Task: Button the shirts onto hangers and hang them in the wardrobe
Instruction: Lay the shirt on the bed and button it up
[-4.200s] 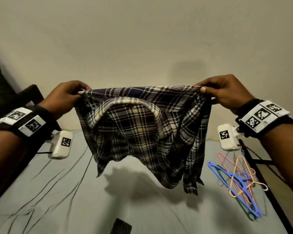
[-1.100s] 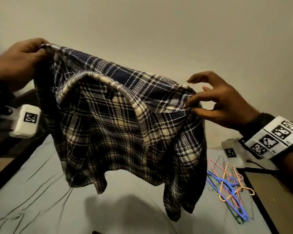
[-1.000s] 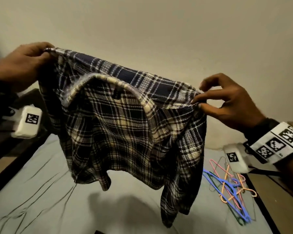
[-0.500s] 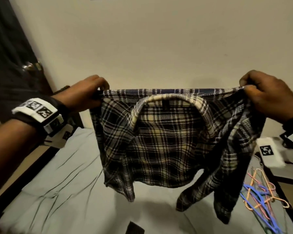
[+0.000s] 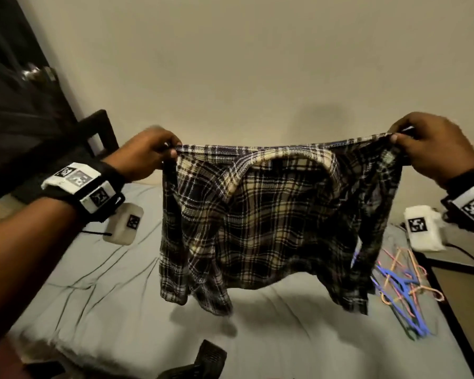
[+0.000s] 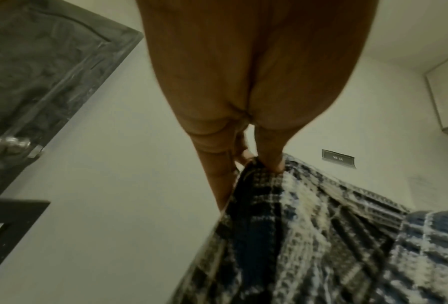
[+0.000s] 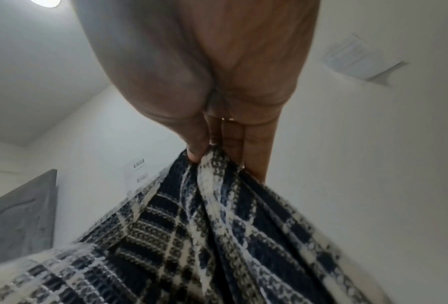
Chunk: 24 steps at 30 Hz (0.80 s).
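A dark blue and cream plaid shirt [image 5: 271, 225] hangs spread in the air over the bed, collar side toward me. My left hand [image 5: 170, 151] pinches its left shoulder, and the left wrist view shows thumb and fingers closed on the plaid shirt [image 6: 308, 236]. My right hand [image 5: 397, 138] pinches the other shoulder, seen up close as bunched plaid shirt [image 7: 217, 236] cloth between the fingers. A heap of coloured hangers [image 5: 402, 288], blue, pink and orange, lies on the bed at the right, below my right hand.
The bed sheet [image 5: 107, 305] is grey and creased, bounded by a dark frame [image 5: 454, 324] on the right. A dark door with a knob [image 5: 33, 75] stands at the left. A black object [image 5: 208, 356] lies at the near bed edge. A plain wall is behind.
The shirt went from tilted, with my left hand high and the right re-pinching the shoulder, to level and stretched between both hands. Over the last half second it sank a little.
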Each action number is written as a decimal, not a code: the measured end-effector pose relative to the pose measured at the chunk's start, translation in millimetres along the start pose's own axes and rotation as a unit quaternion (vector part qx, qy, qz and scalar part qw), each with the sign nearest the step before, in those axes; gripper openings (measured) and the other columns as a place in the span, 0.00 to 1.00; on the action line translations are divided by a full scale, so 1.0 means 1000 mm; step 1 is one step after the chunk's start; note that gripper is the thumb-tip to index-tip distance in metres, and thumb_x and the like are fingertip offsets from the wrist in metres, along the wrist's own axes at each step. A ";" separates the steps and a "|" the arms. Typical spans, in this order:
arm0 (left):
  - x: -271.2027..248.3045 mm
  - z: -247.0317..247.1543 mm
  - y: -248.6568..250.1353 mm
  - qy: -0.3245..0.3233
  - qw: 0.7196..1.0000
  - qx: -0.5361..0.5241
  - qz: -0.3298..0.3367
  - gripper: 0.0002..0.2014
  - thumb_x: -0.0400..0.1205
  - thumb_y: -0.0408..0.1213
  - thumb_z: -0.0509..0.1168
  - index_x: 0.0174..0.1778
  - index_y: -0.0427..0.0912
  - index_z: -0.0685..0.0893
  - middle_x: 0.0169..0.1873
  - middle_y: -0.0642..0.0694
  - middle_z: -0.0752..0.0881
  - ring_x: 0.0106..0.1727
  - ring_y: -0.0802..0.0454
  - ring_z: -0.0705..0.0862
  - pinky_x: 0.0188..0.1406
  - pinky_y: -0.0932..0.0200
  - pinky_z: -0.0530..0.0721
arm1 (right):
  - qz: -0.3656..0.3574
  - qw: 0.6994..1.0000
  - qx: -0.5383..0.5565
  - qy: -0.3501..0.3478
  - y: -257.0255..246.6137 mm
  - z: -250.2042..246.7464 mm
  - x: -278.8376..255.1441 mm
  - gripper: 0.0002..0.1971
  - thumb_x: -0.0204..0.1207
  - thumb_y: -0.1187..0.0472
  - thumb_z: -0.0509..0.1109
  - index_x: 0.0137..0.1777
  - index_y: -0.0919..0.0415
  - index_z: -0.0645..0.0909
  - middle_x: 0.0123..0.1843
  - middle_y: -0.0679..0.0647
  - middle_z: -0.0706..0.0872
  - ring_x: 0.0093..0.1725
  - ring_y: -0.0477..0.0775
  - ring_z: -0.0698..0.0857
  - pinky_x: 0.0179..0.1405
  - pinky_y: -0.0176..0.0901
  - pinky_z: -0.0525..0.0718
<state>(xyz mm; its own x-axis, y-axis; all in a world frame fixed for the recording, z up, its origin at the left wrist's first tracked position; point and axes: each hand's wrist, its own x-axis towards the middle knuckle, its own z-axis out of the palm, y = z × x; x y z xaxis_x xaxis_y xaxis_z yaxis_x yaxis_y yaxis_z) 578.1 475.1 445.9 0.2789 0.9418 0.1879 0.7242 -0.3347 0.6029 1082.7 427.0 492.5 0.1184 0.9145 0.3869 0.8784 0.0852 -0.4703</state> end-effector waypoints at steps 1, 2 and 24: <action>-0.002 0.004 -0.004 0.007 1.000 -0.009 -0.011 0.13 0.87 0.27 0.65 0.45 0.51 0.85 0.41 0.47 0.83 0.45 0.41 0.85 0.51 0.39 0.88 | 0.013 1.000 0.010 -0.003 0.000 0.002 -0.004 0.07 0.82 0.64 0.69 0.49 0.49 0.83 0.46 0.59 0.88 0.47 0.66 0.88 0.48 0.63 0.90; -0.002 0.008 -0.006 0.020 0.999 -0.035 -0.024 0.15 0.87 0.27 0.64 0.42 0.54 0.84 0.39 0.48 0.83 0.44 0.43 0.83 0.53 0.37 0.86 | 0.018 1.000 -0.001 -0.002 0.000 0.004 -0.008 0.07 0.82 0.64 0.68 0.49 0.50 0.83 0.47 0.58 0.88 0.48 0.66 0.88 0.52 0.65 0.89; -0.111 0.018 0.008 -0.086 0.954 0.258 0.129 0.15 0.82 0.45 0.68 0.60 0.43 0.76 0.47 0.40 0.84 0.46 0.36 0.84 0.45 0.43 0.84 | 0.067 0.984 -0.165 -0.027 -0.004 -0.005 -0.138 0.16 0.81 0.46 0.70 0.46 0.59 0.89 0.35 0.61 0.83 0.38 0.63 0.80 0.40 0.48 0.76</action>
<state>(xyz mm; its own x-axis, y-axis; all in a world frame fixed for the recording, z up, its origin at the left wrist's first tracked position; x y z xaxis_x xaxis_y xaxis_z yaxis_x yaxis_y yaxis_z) 564.8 367.5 415.9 0.5576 0.8212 0.1214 0.8185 -0.5683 0.0844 1065.3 298.7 444.4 0.2264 0.9289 0.2929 0.9602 -0.1623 -0.2273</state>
